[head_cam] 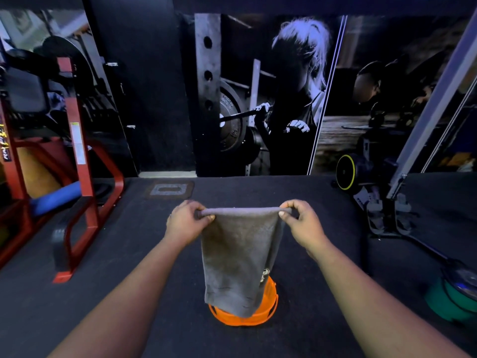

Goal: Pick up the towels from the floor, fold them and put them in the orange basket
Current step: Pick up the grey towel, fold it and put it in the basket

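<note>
Two bare forearms reach forward from the bottom edge over a dark gym floor (154,254). Left hand (187,220) and right hand (300,222) each pinch one top corner of a grey towel (238,259), thumb and curled fingers closed on the cloth, so its upper edge stretches level between them. It hangs straight down, and its lower edge covers most of the orange basket (269,306) standing on the floor below. Off to the left stands a red metal exercise frame (82,161); at the far right lie green weight plates (446,301). A black-and-white weightlifting mural (271,99) fills the wall behind.
</note>
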### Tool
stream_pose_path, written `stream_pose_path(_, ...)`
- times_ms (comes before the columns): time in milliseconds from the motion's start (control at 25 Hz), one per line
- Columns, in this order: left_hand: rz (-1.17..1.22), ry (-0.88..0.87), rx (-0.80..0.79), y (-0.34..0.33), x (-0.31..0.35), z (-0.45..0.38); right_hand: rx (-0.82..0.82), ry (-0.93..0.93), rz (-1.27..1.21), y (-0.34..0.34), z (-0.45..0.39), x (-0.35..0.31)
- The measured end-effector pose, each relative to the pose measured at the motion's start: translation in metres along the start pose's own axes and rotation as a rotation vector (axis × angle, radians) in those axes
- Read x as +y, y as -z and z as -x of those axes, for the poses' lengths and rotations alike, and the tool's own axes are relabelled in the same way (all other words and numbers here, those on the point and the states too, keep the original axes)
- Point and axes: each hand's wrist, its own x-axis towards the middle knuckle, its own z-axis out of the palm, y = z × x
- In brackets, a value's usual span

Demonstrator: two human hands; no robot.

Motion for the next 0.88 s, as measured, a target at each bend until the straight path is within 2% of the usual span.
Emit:
stream_pose_path(80, 0.526, 0.043, -0.073, 0.005, 0.002, -0.001, -0.016, -0.02, -0.46, 0.001, 0.001, -0.018)
stream_pose_path(160, 0.811, 0.01, -0.067, 0.011, 0.019, 0.002, 0.027, 0.006, -0.802, 0.006, 0.002, -0.029)
stream_pose_path(200, 0.875, -0.028, -0.046, 0.014, 0.033, 0.004, 0.004, 0.006, -0.822, 0.009, 0.004, -0.029)
stream_pose_path(320, 1.04, -0.06, 0.024, 0.032, 0.073, -0.001, -0.205, -0.099, -0.459, 0.001, 0.03, -0.018)
stream_pose_path(360, 1.15, -0.022, 0.032, 0.038, 0.08, -0.004, -0.234, -0.138, -0.47, -0.003, 0.036, -0.014)
stream_pose_path(440, 1.344, 0.111, -0.019, 0.046, 0.075, -0.006, -0.166, -0.198, -0.692, -0.007, 0.031, -0.018)
stream_pose_path(520, 1.328, 0.225, -0.266, 0.03, 0.048, 0.01, -0.12, -0.259, -0.859, -0.007, 0.014, -0.029)
stream_pose_path(600, 1.248, 0.23, -0.522, 0.0, 0.02, 0.044, -0.182, -0.363, -0.843, -0.004, 0.0, -0.041)
stream_pose_path(640, 1.236, 0.207, -0.545, -0.008, 0.016, 0.054, -0.192, -0.419, -0.808, -0.003, -0.006, -0.041)
stream_pose_path(760, 1.228, 0.245, -0.359, -0.013, 0.026, 0.044, -0.237, -0.551, -0.838, 0.005, -0.003, -0.026)
stream_pose_path(880, 1.217, 0.29, -0.269, -0.01, 0.031, 0.03, -0.419, -0.651, -0.657, 0.003, 0.025, -0.007)
